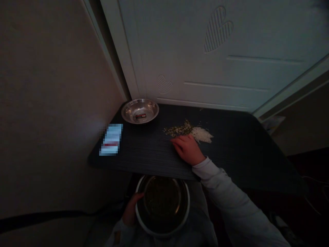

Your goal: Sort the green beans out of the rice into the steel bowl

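Note:
My right hand [189,149] is low over the dark table, at the near edge of two small heaps. Its fingers and thumb come together at the tips; whatever they pinch, if anything, is too small to make out. Beside the knuckles lies a heap of white rice-like grains [202,134]. To its left spreads a heap of greenish grains or beans mixed with pale ones [180,129]. Below the table edge, my left hand [131,208] grips the left side of a round bowl [188,202] with a pale rim on my lap. The bowl's inside is dark.
A shallow steel bowl [154,111] with a label inside stands at the table's back left corner. A bright blurred-out rectangle [111,139] lies at the left edge. The dark table [239,147] meets a white panel with hearts [180,58] behind and a wall at left.

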The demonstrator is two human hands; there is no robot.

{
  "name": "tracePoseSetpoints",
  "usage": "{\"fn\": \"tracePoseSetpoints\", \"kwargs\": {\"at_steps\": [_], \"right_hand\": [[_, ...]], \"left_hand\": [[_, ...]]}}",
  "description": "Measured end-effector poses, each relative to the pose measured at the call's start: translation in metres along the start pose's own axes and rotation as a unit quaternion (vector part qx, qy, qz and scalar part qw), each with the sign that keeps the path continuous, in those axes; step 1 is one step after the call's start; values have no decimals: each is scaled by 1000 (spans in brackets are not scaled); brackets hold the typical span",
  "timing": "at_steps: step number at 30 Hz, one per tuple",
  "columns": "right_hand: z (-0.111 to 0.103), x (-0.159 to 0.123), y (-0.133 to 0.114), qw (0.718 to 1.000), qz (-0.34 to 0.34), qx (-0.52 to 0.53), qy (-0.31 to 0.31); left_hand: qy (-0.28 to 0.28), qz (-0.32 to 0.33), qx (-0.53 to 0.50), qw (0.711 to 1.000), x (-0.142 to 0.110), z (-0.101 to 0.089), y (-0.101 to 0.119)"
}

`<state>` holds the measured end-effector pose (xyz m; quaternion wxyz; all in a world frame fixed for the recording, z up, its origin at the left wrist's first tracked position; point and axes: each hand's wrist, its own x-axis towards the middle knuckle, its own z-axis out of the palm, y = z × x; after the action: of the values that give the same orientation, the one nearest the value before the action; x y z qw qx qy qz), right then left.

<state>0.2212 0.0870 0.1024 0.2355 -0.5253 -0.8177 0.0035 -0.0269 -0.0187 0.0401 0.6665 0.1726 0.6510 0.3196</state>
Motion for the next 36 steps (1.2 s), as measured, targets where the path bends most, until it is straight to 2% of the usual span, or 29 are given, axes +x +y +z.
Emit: {"fn": "tracePoseSetpoints", "kwargs": {"at_steps": [7, 10, 15, 20, 25, 27, 29, 33, 36], "right_hand": [[-6, -15, -5, 998, -53, 12, -11], [-9, -23, -6, 997, -70, 25, -19], [-11, -34, -6, 996, -68, 54, -12], [-11, -37, -3, 991, 22, 121, 46], [-8, -40, -2, 965, 140, 198, 100], [-7, -44, -2, 953, 169, 232, 94], [-7, -47, -1, 945, 188, 258, 75], [-7, -53, -1, 937, 213, 273, 53], [-8, -53, -2, 946, 205, 245, 46]], "left_hand": [[-6, -29, -30, 999, 1, 0, 0], [13, -18, -36, 999, 0, 2, 0], [2, -31, -56, 998, -8, 8, 10], [12, -40, -32, 999, -17, 15, 21], [-19, -65, -41, 997, -9, 12, 11], [-55, -78, -41, 995, -3, 8, 3], [-79, -59, -30, 995, 5, 2, -4], [-58, 5, -3, 998, 14, -6, -13], [-59, 7, -2, 998, 14, -6, -14]]}}
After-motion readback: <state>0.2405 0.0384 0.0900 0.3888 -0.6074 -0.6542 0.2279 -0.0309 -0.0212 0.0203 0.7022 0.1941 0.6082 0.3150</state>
